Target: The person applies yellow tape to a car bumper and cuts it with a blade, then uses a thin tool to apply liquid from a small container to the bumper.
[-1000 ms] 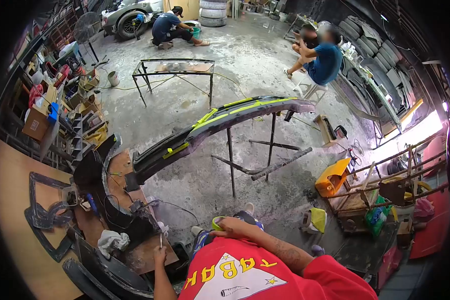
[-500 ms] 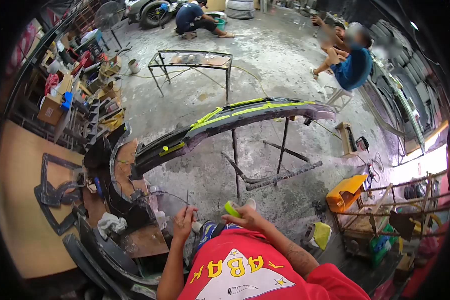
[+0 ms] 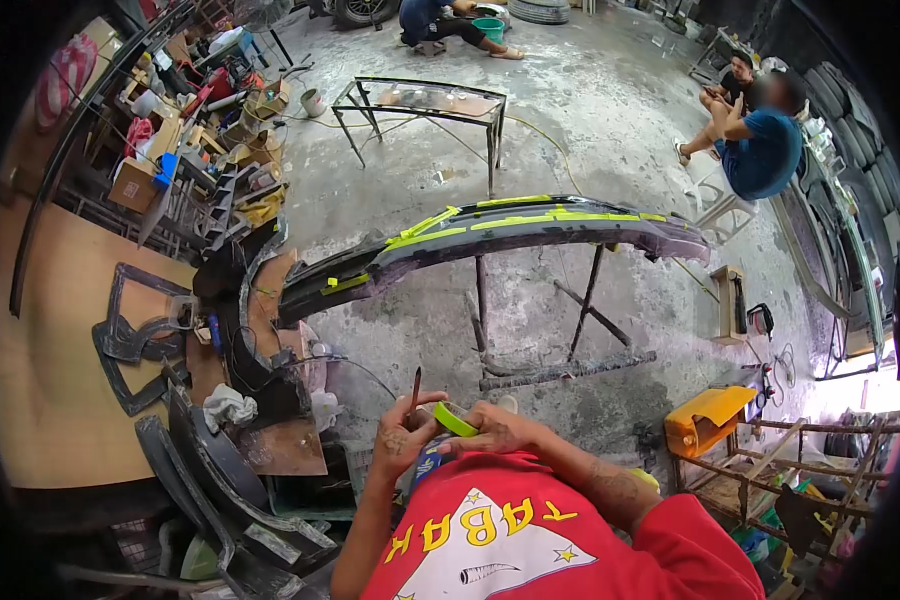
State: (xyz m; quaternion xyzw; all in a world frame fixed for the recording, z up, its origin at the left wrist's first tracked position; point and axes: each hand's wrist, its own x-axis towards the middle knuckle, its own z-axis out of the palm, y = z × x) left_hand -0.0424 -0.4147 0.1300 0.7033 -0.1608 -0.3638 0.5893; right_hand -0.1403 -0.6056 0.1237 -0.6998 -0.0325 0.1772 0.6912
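Observation:
My left hand [image 3: 402, 438] is closed around a thin, dark, pointed stick-like tool [image 3: 417, 382], its tip sticking up. Pinched in my right hand [image 3: 498, 428] is a roll of bright yellow-green masking tape [image 3: 454, 419]. Both hands are close together in front of my red shirt, with the roll between them and the left fingers right at its edge. Beyond them a long dark car bumper [image 3: 490, 238] rests on a metal stand [image 3: 570, 375], with strips of the same yellow-green tape along its upper side.
A metal frame table [image 3: 425, 100] stands behind the bumper. Car trim pieces [image 3: 130, 340] lie on a wooden board [image 3: 50, 400] at left, near a crumpled white cloth [image 3: 230, 408]. A yellow container [image 3: 705, 420] sits on a rack at right. Several people are farther back.
My hands have come together, bringing the left fingers to the tape roll. The tool in my left hand still points up. The view has shifted, and the seated person's arm at right is lowered.

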